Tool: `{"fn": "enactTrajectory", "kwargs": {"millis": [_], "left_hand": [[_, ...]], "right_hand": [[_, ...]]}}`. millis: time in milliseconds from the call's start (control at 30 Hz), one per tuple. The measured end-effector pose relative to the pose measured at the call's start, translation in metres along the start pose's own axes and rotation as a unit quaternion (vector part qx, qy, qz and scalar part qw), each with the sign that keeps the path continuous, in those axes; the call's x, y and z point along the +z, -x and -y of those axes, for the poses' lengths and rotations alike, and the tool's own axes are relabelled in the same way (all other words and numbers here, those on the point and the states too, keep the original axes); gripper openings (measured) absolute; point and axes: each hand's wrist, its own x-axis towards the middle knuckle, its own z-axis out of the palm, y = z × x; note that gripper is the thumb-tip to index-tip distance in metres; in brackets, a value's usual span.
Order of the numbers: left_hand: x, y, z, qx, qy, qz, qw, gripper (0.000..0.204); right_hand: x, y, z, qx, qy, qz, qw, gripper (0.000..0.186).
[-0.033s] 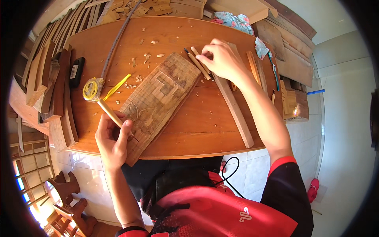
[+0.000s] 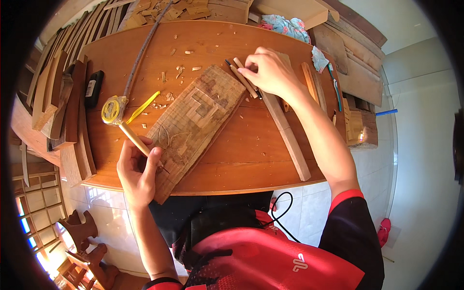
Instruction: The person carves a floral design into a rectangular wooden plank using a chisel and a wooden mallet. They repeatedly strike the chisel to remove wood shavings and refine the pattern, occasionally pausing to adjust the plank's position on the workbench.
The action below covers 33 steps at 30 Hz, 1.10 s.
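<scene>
My left hand (image 2: 137, 169) is closed round a wooden-handled carving tool (image 2: 134, 137), its pale handle slanting up and its thin dark tip low by the board. Beside it a thick carved board (image 2: 205, 118) lies aslant, bearing a raised block shape and curved leaf-like lines. Beyond the board's far right corner, my right hand (image 2: 268, 72) has thumb and fingers pinched at a pale tool handle (image 2: 237, 61), which they partly cover. Alongside lie a few more slim tools (image 2: 242, 81). A long wooden strip (image 2: 291, 145) runs from below this hand toward the near edge.
A yellow tape measure (image 2: 113, 110), a yellow strap (image 2: 143, 106) and a black box-shaped thing (image 2: 94, 88) are on the table's left. Shavings (image 2: 180, 71) are scattered across the wooden table (image 2: 232, 166). A blue toothbrush (image 2: 336, 87) lies at right; stacked boards (image 2: 53, 96) flank the left side.
My right hand has shifted very slightly left over the tool handles. My left hand and the board stay as they were.
</scene>
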Motion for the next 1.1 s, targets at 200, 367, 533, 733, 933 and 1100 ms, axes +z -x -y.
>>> {"fn": "enactTrajectory", "kwargs": {"millis": [200,367,533,733,933,1100], "left_hand": [[0.001,0.000,0.003,0.003,0.012,-0.010,1.000,0.021],[-0.006,0.004,0.006,-0.006,-0.009,-0.010,1.000,0.022],[-0.003,0.003,0.013,0.014,-0.017,-0.017,1.000,0.022],[0.000,0.000,0.013,0.020,-0.036,0.000,0.999,0.021],[-0.005,-0.003,0.005,-0.013,0.014,-0.006,1.000,0.020],[-0.013,-0.008,0.006,-0.031,0.062,-0.014,0.998,0.023]], "right_hand": [[0.002,-0.018,-0.009,0.035,-0.019,0.026,0.999,0.043],[-0.061,0.028,-0.083,0.102,-0.082,-0.045,0.990,0.035],[-0.107,0.166,-0.166,0.196,0.009,-0.009,0.981,0.029],[-0.049,0.245,-0.165,0.291,-0.023,0.011,0.956,0.030],[-0.055,0.239,-0.169,0.154,-0.099,-0.130,0.974,0.032],[-0.071,0.162,-0.031,-0.014,-0.516,-0.081,0.853,0.022]]}}
